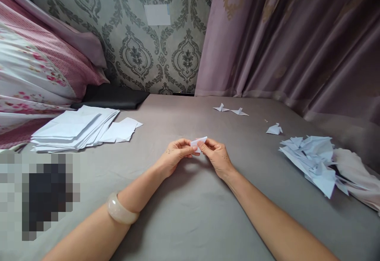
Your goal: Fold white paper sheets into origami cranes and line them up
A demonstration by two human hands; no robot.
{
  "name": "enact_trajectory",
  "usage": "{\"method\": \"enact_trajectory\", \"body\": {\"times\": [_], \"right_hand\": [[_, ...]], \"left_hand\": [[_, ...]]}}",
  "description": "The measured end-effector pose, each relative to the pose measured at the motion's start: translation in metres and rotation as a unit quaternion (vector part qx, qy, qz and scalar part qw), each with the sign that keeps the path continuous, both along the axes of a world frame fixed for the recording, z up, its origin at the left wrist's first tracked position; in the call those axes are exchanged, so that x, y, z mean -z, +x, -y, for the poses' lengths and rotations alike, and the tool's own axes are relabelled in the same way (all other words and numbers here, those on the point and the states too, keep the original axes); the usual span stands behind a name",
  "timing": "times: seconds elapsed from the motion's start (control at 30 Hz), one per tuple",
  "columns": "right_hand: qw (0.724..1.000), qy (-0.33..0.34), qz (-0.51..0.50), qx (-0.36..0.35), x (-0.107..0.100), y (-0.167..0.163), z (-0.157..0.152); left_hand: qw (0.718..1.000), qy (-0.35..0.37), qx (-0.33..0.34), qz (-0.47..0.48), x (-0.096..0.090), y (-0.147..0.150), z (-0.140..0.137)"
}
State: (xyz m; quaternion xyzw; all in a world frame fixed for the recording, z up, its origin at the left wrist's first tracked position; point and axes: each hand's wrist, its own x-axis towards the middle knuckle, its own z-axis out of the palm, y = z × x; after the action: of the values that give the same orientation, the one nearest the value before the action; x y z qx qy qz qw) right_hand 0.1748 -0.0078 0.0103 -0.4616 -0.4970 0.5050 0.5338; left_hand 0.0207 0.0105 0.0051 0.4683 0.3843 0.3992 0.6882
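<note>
A small piece of folded white paper (202, 139) is held just above the grey sheet (190, 209), between both hands. My left hand (177, 153) pinches its left side with thumb and fingers. On the right side, my right hand (217, 154) grips it, the thumb pressed on its face. The paper comes to a point at its upper right. Fingers cover much of it, so its full shape is hidden. A pale bangle (121, 210) circles my left wrist.
A stack of white paper (68, 124) lies at the left beside smaller sheets (121, 129). Two folded paper birds (221, 107) sit at the back, another paper bird (274, 129) nearer right. A pile of folded paper (314, 158) touches a pale cloth (354, 174). Curtains (252, 35) hang behind.
</note>
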Motion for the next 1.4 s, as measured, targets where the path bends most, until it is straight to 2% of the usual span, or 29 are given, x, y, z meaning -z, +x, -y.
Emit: {"method": "enact_trajectory", "body": {"times": [0.13, 0.33, 0.63, 0.73, 0.8, 0.9, 0.97, 1.1, 1.27, 1.4], "right_hand": [[1.0, -0.012, 0.014, 0.015, 0.001, 0.002, -0.001], [0.996, 0.015, 0.09, -0.005, 0.001, 0.006, 0.001], [0.997, -0.025, 0.073, -0.007, 0.004, 0.01, -0.005], [0.992, -0.015, 0.126, -0.008, 0.01, 0.012, -0.007], [0.983, 0.002, 0.184, 0.003, 0.014, 0.012, -0.007], [0.959, 0.039, 0.282, 0.01, 0.014, 0.011, -0.006], [0.937, 0.058, 0.344, 0.003, 0.011, 0.011, -0.004], [0.916, 0.054, 0.397, -0.003, 0.006, 0.014, -0.004], [0.92, 0.038, 0.387, -0.045, 0.007, 0.021, -0.008], [0.92, 0.048, 0.378, -0.089, 0.007, 0.027, -0.007]], "left_hand": [[0.997, 0.035, 0.025, -0.057, -0.002, 0.001, 0.003], [0.992, 0.054, -0.002, -0.113, -0.003, 0.0, 0.002], [0.986, 0.054, -0.055, -0.147, -0.001, -0.002, -0.001], [0.968, 0.112, -0.05, -0.219, 0.001, -0.004, -0.001], [0.944, 0.176, -0.052, -0.275, 0.004, -0.005, -0.002], [0.905, 0.258, -0.059, -0.332, 0.01, -0.006, -0.005], [0.894, 0.281, -0.057, -0.345, 0.014, -0.007, -0.007], [0.898, 0.281, -0.032, -0.338, 0.018, -0.011, -0.01], [0.905, 0.265, -0.012, -0.332, 0.015, -0.015, -0.011], [0.9, 0.261, 0.011, -0.35, 0.01, -0.015, -0.011]]}}
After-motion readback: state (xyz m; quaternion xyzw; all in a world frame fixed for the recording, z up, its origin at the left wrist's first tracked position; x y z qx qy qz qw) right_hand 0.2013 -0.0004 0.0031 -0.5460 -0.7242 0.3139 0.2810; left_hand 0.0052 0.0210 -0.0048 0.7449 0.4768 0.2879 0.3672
